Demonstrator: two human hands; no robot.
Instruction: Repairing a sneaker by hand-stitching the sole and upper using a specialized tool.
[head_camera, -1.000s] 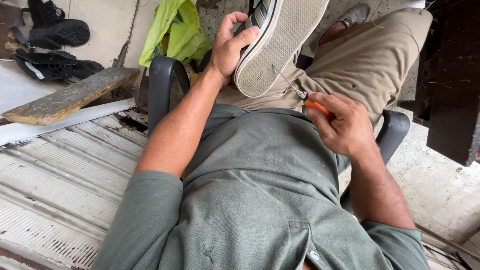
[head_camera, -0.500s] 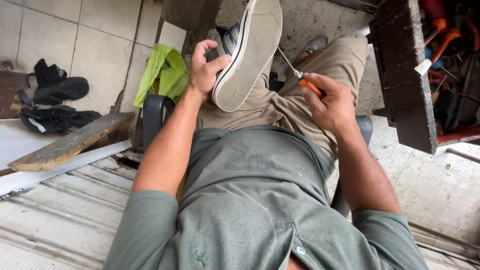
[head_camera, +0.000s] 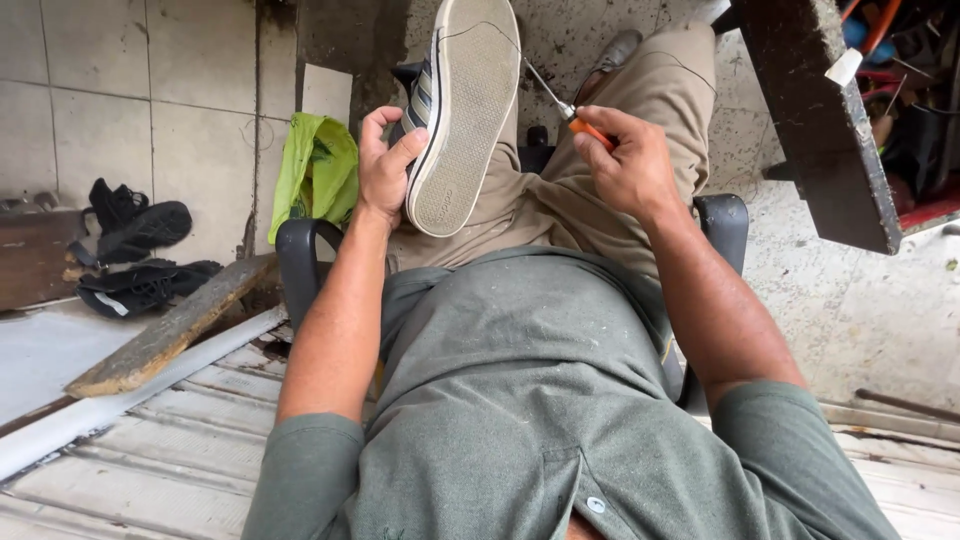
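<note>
Left hand grips sneaker at heel side, fingers wrapped, sole facing camera, upright over lap. Right hand closed round orange-handled awl, metal tip touching sole edge. Green bag just left of left hand.

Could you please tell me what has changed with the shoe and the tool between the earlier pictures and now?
The left hand has raised the shoe from lying across the lap to standing more upright, sole toward the camera. The right hand has lifted the orange-handled tool with it, the metal tip now at the sole's edge. Neither grip was let go. The green cloth and the black sandals lie where they were.
</note>
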